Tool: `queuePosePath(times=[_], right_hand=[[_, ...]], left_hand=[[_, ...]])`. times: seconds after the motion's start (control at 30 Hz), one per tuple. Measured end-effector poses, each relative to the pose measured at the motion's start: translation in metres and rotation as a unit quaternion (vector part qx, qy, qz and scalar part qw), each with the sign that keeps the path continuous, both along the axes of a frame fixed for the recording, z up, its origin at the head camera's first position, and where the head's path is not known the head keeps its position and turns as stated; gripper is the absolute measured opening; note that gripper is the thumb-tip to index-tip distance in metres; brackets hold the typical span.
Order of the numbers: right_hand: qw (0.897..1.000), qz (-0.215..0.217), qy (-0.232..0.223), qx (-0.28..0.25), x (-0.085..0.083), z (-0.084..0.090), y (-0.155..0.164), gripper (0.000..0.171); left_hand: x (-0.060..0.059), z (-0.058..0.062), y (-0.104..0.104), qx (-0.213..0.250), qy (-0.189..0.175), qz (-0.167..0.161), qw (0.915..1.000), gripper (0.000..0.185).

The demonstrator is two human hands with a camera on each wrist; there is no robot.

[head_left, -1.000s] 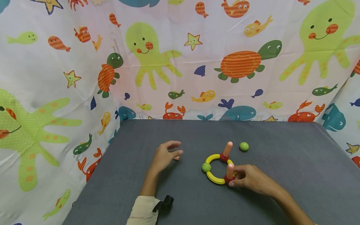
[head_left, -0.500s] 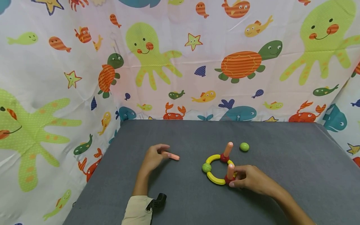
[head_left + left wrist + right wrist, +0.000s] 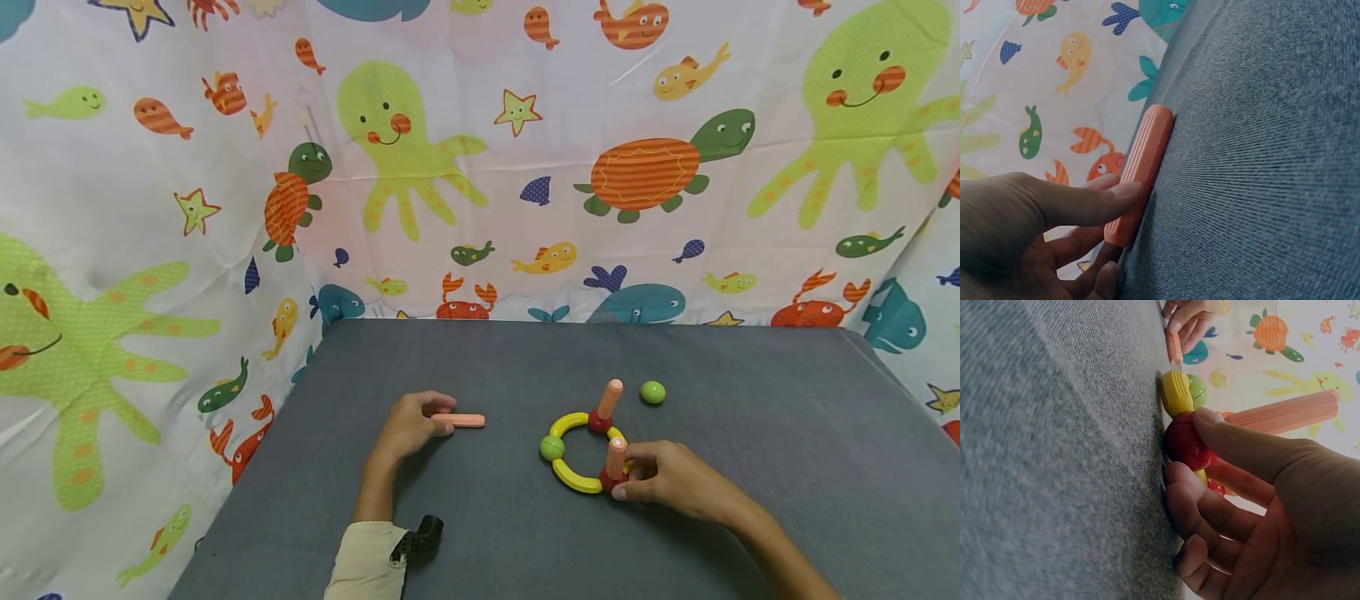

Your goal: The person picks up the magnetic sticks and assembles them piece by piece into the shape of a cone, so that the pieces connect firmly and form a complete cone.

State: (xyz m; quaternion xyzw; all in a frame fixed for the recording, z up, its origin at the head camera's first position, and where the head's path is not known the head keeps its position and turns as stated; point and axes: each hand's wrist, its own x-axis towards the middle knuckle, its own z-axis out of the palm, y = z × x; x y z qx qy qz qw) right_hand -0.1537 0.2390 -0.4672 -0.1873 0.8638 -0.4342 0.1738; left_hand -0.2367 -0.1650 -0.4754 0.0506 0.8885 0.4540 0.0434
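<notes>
My left hand (image 3: 412, 427) pinches one end of a ridged salmon-coloured rod (image 3: 1141, 175) between thumb and fingers, low over the grey cloth. In the head view the free end of that rod points right. On the right, a ring of yellow curved pieces (image 3: 576, 477) joined by balls lies flat, with a green ball (image 3: 552, 448) at its left. My right hand (image 3: 667, 481) grips a red ball (image 3: 1186, 440) at the ring's near right. From this ball an upright salmon rod (image 3: 1291, 412) rises, and a second upright rod (image 3: 611, 400) stands at the ring's far side.
A loose green ball (image 3: 653, 392) lies behind the ring to the right. The grey table (image 3: 510, 542) ends at the back against a hanging curtain (image 3: 450, 200) printed with sea animals, which also runs along the left side.
My left hand has moved left and slightly down onto the salmon rod and now pinches it. The rod has turned to lie level, pointing right. The right hand and the ring have stayed put.
</notes>
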Motion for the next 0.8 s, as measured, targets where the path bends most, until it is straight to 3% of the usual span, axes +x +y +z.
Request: queuePosePath(times=[0.43,0.8], right_hand=[[1.000,-0.002,-0.001,-0.009,0.000,-0.001,0.000,0.023],[1.000,-0.003,-0.009,-0.008,0.000,-0.001,0.000,0.024]], left_hand=[[-0.002,-0.002,0.002,-0.017,0.005,0.000,0.9998,0.034],[0.000,0.000,0.012,-0.010,0.030,-0.009,0.9995,0.031]])
